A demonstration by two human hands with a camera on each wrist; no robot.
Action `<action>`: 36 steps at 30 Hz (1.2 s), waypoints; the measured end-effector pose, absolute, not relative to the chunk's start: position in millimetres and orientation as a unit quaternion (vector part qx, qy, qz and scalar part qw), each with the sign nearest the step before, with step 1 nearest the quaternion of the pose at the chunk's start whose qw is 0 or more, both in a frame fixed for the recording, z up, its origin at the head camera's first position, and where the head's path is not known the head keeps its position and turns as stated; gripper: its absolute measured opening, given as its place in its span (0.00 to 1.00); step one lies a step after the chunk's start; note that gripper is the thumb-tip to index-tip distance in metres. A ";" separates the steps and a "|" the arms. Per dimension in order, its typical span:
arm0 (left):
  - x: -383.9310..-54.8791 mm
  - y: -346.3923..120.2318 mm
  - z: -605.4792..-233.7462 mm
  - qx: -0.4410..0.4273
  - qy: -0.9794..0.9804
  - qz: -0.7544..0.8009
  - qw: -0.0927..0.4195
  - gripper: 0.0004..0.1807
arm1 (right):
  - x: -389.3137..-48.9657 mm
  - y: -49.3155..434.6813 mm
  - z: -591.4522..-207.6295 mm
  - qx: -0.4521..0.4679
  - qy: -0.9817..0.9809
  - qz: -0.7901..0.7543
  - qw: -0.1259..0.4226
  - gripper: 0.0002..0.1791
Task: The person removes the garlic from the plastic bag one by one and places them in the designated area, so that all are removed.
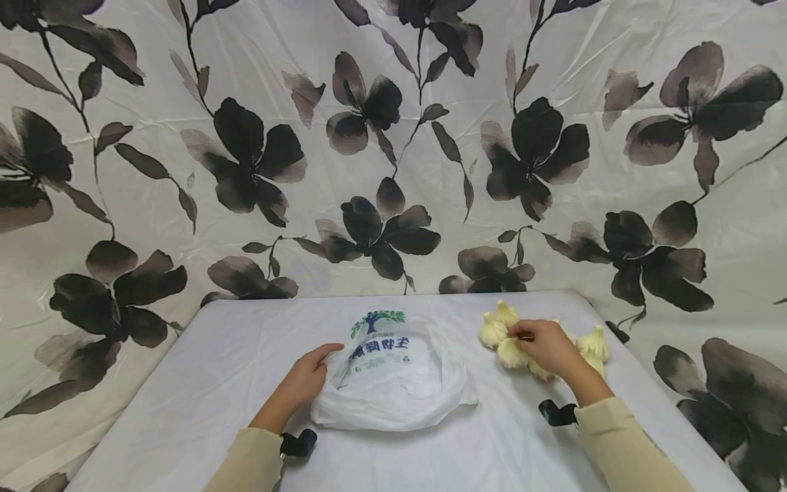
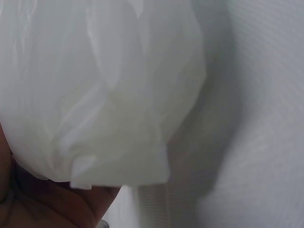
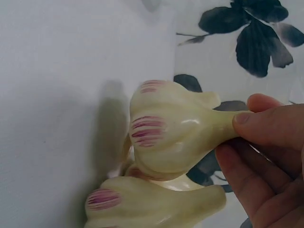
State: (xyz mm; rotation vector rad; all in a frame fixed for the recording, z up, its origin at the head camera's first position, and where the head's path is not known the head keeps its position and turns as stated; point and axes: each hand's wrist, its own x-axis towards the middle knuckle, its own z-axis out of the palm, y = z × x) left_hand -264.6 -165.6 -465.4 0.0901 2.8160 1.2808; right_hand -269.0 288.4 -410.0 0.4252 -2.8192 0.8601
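A white plastic bag (image 1: 393, 413) with green and blue print lies with its mouth open on the table. My left hand (image 1: 305, 377) grips the bag's left edge; in the left wrist view the bag (image 2: 109, 95) covers most of the fingers. Over at the right, my right hand (image 1: 550, 348) pinches a garlic bulb (image 3: 166, 130) by its stem, between thumb and fingers. The bulb is cream with purple streaks. Another garlic bulb (image 3: 152, 204) lies just below it in the right wrist view. Several more bulbs cluster around this hand, partly hidden by it.
A white cloth covers the table (image 1: 246, 342). Behind it hangs a pale curtain (image 1: 455, 225) with dark flowers. Garlic bulbs (image 1: 594, 347) sit near the table's right edge. Each wrist wears a small black camera (image 1: 299, 444).
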 end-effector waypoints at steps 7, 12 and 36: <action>-264.9 -164.6 -464.9 0.024 0.907 0.419 0.026 0.27 | -267.0 290.2 -414.8 0.128 -0.953 0.263 0.081 0.09; -263.7 -165.0 -464.6 0.025 0.909 0.416 0.024 0.27 | -268.0 291.6 -416.8 0.116 -0.958 0.254 0.073 0.09; -266.1 -171.5 -462.8 0.028 0.914 0.405 0.026 0.28 | -261.1 281.7 -411.1 0.162 -0.945 0.261 0.110 0.08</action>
